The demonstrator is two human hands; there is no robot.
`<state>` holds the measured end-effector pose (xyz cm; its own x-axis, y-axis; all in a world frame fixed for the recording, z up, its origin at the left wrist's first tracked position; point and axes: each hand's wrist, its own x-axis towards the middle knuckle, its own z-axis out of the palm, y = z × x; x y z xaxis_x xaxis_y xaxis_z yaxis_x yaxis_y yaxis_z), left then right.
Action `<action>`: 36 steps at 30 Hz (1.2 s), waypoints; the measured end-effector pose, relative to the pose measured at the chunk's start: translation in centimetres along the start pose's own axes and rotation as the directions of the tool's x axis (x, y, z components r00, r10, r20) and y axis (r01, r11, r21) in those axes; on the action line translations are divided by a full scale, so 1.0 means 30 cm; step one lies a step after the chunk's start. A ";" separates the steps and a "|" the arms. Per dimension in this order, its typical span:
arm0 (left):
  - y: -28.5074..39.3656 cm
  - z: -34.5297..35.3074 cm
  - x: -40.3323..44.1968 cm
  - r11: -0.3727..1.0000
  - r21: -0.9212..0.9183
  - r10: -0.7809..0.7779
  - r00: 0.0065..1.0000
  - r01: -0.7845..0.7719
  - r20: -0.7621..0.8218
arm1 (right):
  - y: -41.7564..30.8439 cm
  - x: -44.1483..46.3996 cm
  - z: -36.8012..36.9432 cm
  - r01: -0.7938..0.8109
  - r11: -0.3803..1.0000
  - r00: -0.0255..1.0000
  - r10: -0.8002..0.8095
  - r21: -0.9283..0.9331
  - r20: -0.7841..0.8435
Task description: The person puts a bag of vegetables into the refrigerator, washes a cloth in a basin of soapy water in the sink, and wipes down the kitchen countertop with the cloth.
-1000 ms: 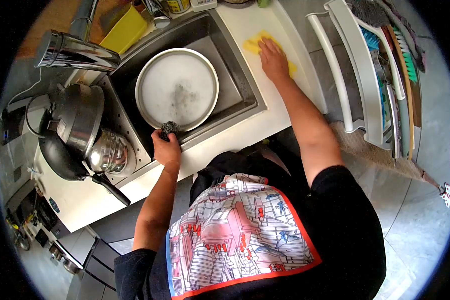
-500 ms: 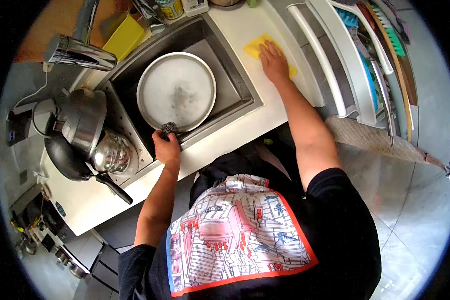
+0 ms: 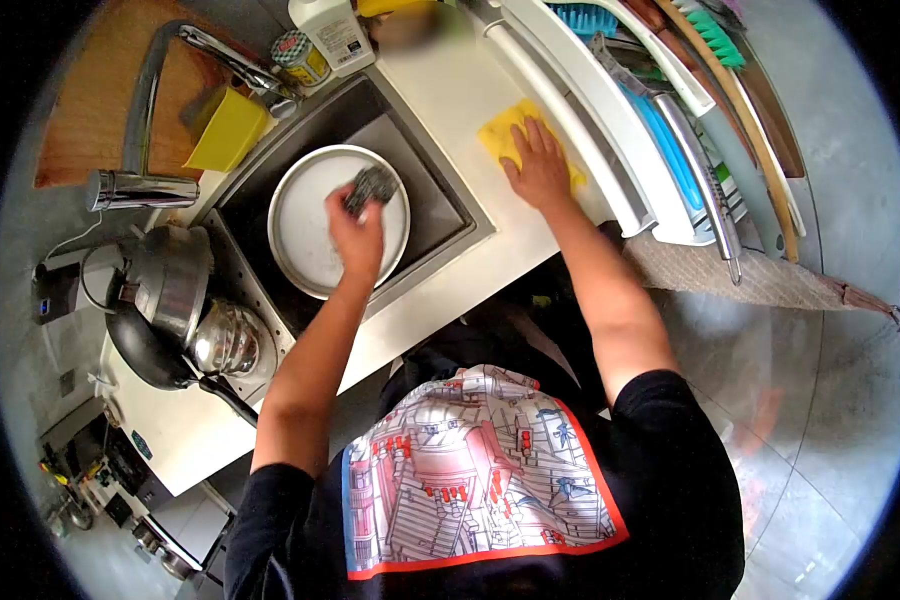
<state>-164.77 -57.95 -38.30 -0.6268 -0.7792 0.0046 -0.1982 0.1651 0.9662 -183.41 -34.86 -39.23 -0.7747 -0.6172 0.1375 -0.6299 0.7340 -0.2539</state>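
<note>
In the dark sink (image 3: 425, 165) stands a round, light-coloured pan or basin (image 3: 305, 215) with a pale rim. My left hand (image 3: 355, 232) is over it, its fingers closed round a dark metal scourer (image 3: 372, 190) near the right part of the inside. My right hand (image 3: 538, 165) lies flat with its fingers spread on a yellow cloth (image 3: 500, 130), on the white counter (image 3: 435, 65) to the right of the sink. Whether the scourer touches the pan cannot be made out.
A chrome faucet (image 3: 142, 190) and a yellow container (image 3: 228, 130) are left of the sink. Pots (image 3: 170, 280) and a black frying pan (image 3: 142, 345) stand lower left. A white bottle (image 3: 335, 38) is behind. A white rack (image 3: 610, 130) holds brushes at the right.
My left hand has moved with the scourer from the pan's near rim to over its inside. The white foamy liquid seen earlier no longer shows. The view has shifted; my right hand stays on the cloth.
</note>
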 end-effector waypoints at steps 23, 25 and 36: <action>0.073 0.077 -0.181 0.989 -0.147 0.028 0.949 0.019 0.314 | 0.040 -0.224 -0.132 0.180 0.974 0.971 -0.154 -0.134 0.183; 0.021 -0.070 -0.320 0.990 -0.120 -0.035 0.959 0.071 0.282 | -0.009 -0.259 -0.125 0.194 0.971 0.963 -0.160 -0.142 0.217; -0.072 -0.518 -0.699 0.948 0.288 -0.175 0.979 0.139 0.104 | -0.349 -0.320 -0.019 0.565 0.817 0.741 -0.562 0.112 0.367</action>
<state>-139.48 -51.37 -36.49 -0.6572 -0.7290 -0.1916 -0.4917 0.2220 0.8420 -169.42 -36.46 -37.33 -0.1993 -0.9741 -0.1070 -0.9464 0.2196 -0.2368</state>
